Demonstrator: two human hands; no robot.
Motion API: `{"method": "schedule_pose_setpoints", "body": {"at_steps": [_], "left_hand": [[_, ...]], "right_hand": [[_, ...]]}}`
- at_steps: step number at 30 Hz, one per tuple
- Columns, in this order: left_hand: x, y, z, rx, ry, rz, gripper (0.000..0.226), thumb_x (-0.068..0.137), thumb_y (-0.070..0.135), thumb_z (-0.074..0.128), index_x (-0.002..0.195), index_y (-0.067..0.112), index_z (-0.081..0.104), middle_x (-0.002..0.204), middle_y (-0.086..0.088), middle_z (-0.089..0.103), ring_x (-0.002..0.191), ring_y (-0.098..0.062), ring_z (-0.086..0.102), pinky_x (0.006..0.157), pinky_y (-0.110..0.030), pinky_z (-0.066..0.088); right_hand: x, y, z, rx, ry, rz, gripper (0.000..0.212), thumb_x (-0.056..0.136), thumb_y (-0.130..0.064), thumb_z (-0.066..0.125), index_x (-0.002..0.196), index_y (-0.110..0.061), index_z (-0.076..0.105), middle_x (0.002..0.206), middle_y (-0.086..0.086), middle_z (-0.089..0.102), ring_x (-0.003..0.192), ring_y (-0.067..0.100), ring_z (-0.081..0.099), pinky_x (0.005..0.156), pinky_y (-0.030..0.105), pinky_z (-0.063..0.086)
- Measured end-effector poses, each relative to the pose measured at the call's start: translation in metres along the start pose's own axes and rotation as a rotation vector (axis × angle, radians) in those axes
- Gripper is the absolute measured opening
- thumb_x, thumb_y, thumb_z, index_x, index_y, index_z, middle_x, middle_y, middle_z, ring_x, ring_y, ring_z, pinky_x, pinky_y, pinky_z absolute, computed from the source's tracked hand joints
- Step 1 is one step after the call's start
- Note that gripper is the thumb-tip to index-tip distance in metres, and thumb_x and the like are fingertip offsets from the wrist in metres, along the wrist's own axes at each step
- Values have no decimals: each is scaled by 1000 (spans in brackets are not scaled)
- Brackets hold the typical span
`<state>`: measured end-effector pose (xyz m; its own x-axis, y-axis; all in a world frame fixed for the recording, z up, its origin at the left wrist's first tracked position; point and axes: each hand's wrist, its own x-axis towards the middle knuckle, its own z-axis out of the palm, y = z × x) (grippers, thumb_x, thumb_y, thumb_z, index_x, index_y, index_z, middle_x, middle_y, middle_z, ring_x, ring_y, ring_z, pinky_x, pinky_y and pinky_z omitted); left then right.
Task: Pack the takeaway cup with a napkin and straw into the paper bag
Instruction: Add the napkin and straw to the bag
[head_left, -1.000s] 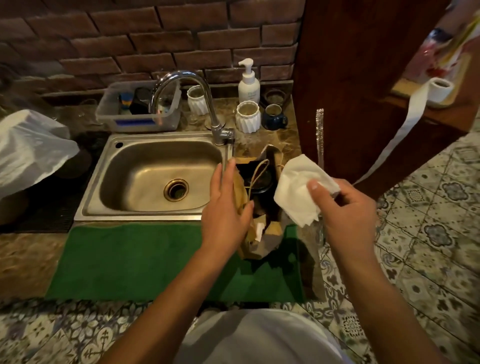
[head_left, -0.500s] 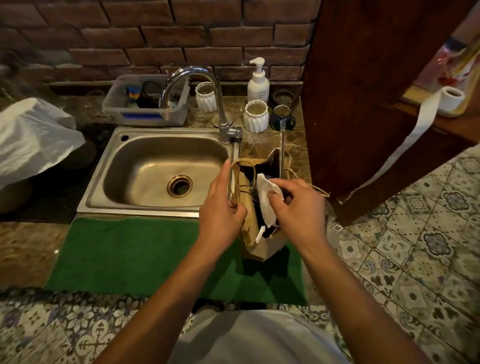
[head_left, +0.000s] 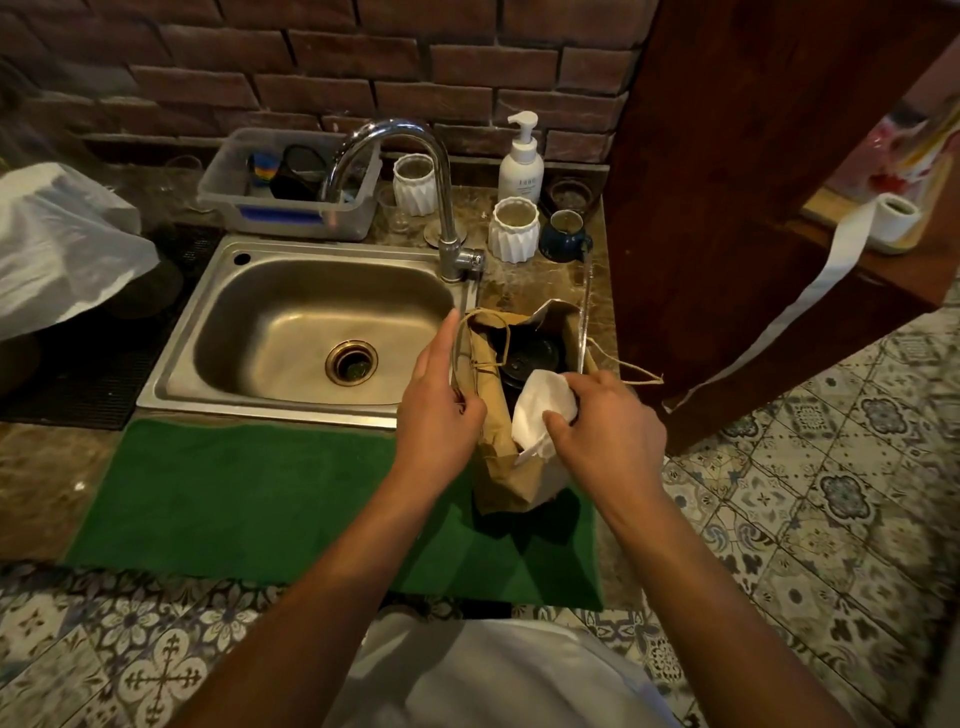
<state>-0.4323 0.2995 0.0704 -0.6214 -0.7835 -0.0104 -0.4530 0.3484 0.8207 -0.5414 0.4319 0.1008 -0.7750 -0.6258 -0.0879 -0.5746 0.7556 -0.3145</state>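
Observation:
A brown paper bag (head_left: 493, 441) with twine handles stands open on the green mat, right of the sink. Inside it sits a takeaway cup with a black lid (head_left: 532, 358). My left hand (head_left: 436, 410) grips the bag's left wall and holds the mouth apart. My right hand (head_left: 605, 431) pinches a white napkin (head_left: 543, 410) at the bag's opening, partly inside it beside the cup. A wrapped straw (head_left: 586, 306) rises thin and shiny from the bag's far right corner; my right hand seems to hold its lower end, which is hidden.
A steel sink (head_left: 311, 322) with a curved tap (head_left: 447, 208) lies left of the bag. Behind it stand white ribbed cups (head_left: 514, 228), a blue mug (head_left: 563, 236), a soap pump (head_left: 521, 161) and a plastic tub (head_left: 291, 187). A dark wooden cabinet (head_left: 753, 182) stands close on the right.
My right hand came down from beside the bag and brought the napkin and straw into the bag's mouth. My left hand kept its hold on the bag's left wall.

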Motion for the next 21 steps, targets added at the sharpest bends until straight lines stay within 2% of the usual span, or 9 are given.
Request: {"method": "schedule_pose_setpoints", "body": {"at_steps": [3,7,10,13,15,19,21], "left_hand": [[2,-2,-2,-15,-3,9,96,87,2,63,158,47,17,158,6,39,56,-9,58,60,-36,60],[2,-4,-3,-30,-3,10,96,88,2,64,157,48,17,157,6,41,56,-6,56,57,-29,56],[1,-4,-5,-57,-3,-5,94,89,2,64,157,48,18,158,5,40,63,-6,60,65,-36,62],[0,-3,-7,-62,-4,-5,92,90,1,63,158,46,20,157,5,41,69,-3,61,69,-35,62],[-1,-2,-8,-59,-12,-3,91,90,1,63,158,45,22,157,5,42,72,-9,65,69,-35,62],[-4,0,-7,-67,-18,25,85,91,3,59,157,44,25,154,3,45,103,-26,69,84,-48,61],[-4,0,-5,-65,-18,36,83,92,5,58,157,43,25,153,3,46,95,-18,69,82,-47,61]], "right_hand": [[1,4,2,-10,0,25,56,94,-49,63,146,-30,53,135,-1,60,112,24,65,79,37,54],[0,6,5,14,53,32,51,98,-53,53,142,-27,58,127,3,63,108,27,66,81,41,54],[-2,3,5,81,122,27,50,104,-52,42,139,-23,61,124,5,65,103,25,66,81,40,54],[-1,4,5,40,124,15,48,102,-47,50,144,-23,57,130,5,61,107,26,66,81,40,54],[-1,5,6,-10,97,14,52,98,-41,59,147,-24,53,134,5,56,109,28,66,80,41,55],[0,5,5,-102,49,26,65,92,-40,71,150,-24,47,138,6,51,112,30,65,78,40,55],[2,7,3,-120,40,27,71,90,-42,74,152,-24,44,137,7,50,112,30,64,79,41,55]]}}
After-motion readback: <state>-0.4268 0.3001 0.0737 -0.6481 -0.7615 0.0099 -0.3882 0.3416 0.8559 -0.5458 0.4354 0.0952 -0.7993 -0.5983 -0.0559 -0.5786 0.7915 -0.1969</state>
